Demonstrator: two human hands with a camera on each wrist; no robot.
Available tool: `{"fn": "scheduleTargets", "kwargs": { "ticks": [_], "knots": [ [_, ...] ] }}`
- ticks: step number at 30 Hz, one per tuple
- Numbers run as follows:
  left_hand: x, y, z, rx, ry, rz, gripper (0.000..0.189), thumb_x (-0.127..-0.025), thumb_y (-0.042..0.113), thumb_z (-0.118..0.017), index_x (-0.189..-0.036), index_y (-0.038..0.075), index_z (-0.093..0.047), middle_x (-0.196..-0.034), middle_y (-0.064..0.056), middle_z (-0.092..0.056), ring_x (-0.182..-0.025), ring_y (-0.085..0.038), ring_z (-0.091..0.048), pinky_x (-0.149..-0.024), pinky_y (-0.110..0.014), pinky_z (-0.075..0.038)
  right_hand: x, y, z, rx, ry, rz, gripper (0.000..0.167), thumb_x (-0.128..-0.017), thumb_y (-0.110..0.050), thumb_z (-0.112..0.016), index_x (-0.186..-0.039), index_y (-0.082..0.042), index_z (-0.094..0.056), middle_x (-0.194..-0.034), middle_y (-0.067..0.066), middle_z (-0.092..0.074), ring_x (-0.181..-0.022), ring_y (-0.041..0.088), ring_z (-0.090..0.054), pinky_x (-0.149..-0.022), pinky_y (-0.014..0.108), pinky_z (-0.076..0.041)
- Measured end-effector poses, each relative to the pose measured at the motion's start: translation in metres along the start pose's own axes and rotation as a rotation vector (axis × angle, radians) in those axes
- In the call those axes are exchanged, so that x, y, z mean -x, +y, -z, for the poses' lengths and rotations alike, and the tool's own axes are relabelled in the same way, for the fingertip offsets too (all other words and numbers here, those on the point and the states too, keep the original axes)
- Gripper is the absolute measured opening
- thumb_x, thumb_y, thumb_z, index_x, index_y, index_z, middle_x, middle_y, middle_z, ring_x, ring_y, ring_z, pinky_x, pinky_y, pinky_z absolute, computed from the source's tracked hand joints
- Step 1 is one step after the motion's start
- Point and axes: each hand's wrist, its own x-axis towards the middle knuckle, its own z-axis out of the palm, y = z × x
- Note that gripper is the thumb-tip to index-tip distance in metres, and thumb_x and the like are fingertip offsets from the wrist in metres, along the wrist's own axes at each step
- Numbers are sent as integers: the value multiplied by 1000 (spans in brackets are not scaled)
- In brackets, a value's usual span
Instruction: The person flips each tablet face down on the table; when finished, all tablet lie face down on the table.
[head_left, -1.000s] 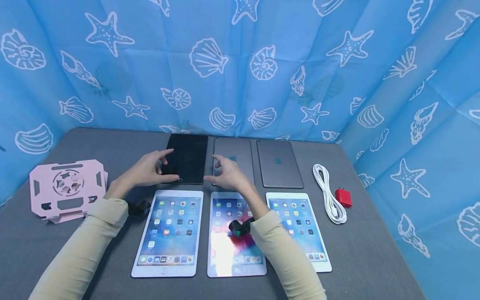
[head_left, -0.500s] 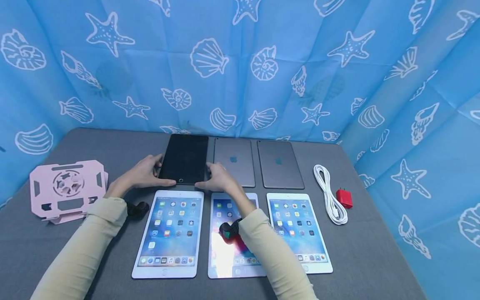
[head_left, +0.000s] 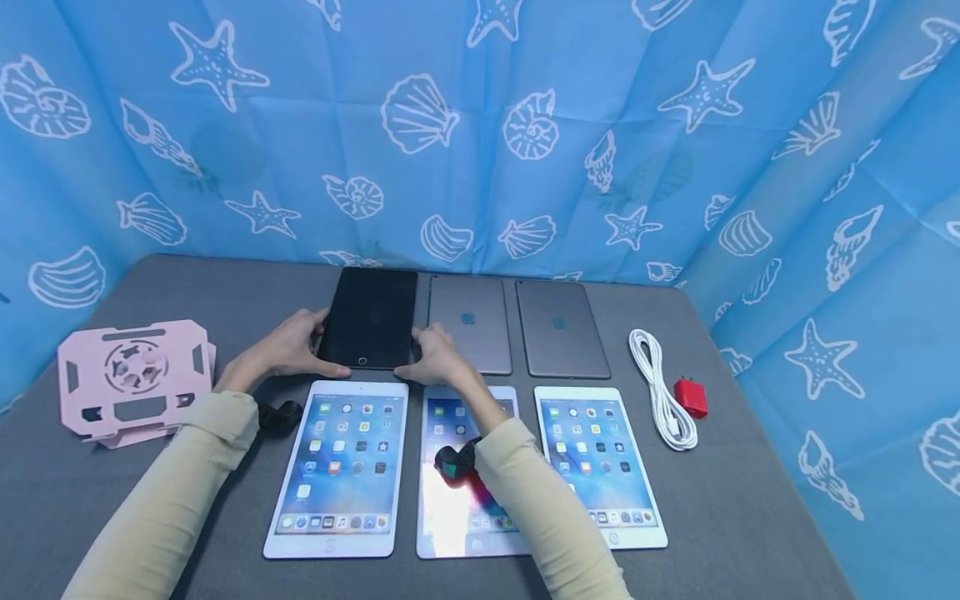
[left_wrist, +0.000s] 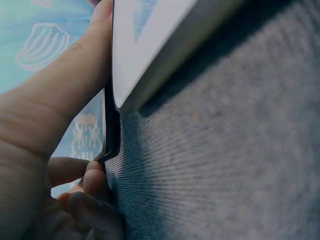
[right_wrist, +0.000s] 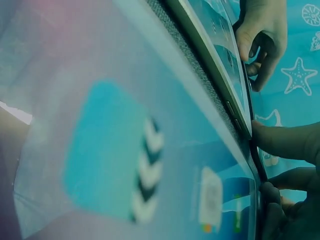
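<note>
A black tablet [head_left: 371, 319] lies screen up at the back of the table, between both hands. My left hand [head_left: 294, 346] grips its near left corner, thumb at the near edge and fingers at the left side. In the left wrist view, the curled fingers [left_wrist: 92, 185] touch the tablet's corner. My right hand [head_left: 437, 357] grips the near right corner, its thumb at the near edge and fingers by the right side. The right wrist view has the right hand [right_wrist: 287, 165] at the tablet's thin edge, with the left hand [right_wrist: 265, 37] beyond.
Two grey tablets [head_left: 471, 321] lie back up to the right. Nearer stand out a white tablet [head_left: 330, 500] and two others with lit screens. A pink stand [head_left: 135, 375] is at the left. A coiled white cable [head_left: 660, 387] and red charger [head_left: 691, 398] lie right. Patterned curtain behind.
Both hands have come down onto the black tablet's near corners, the right hand moving left, and taken hold. Over the last half second they hardly move.
</note>
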Motion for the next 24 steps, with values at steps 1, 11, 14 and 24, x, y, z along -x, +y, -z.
{"fn": "scheduleTargets", "kwargs": {
  "ticks": [1,11,14,24],
  "knots": [
    [0,0,0,-2,-1,2,128,-74,52,-88,-156,-16,-18,-132,-33,-47,-97,-32,-49,-81,-43,-45,0,-1,0,16,-2,2,79,-95,-30,-74,-158,-2,-34,-155,22,-39,-146,36,-37,-120,47,-37],
    [1,1,3,10,1,2,123,-76,51,-87,-157,-14,-20,-128,-31,-48,-90,-28,-48,-73,-33,-40,1,-7,-1,53,-11,-12,74,-98,-24,-71,-158,-3,-34,-158,19,-36,-146,36,-35,-121,46,-34],
    [1,0,2,23,5,9,122,-76,50,-87,-157,-12,-20,-127,-30,-48,-89,-27,-47,-72,-32,-38,0,-8,-2,36,-8,-8,72,-98,-21,-70,-158,-2,-35,-160,20,-34,-146,37,-33,-121,47,-34],
    [1,2,1,28,13,20,123,-76,51,-87,-157,-13,-20,-133,-33,-47,-101,-33,-47,-82,-42,-43,-3,-3,-2,-273,-49,-62,75,-93,0,-64,-160,-2,-30,-164,20,-28,-154,40,-17,-123,51,-29]
  ]
}}
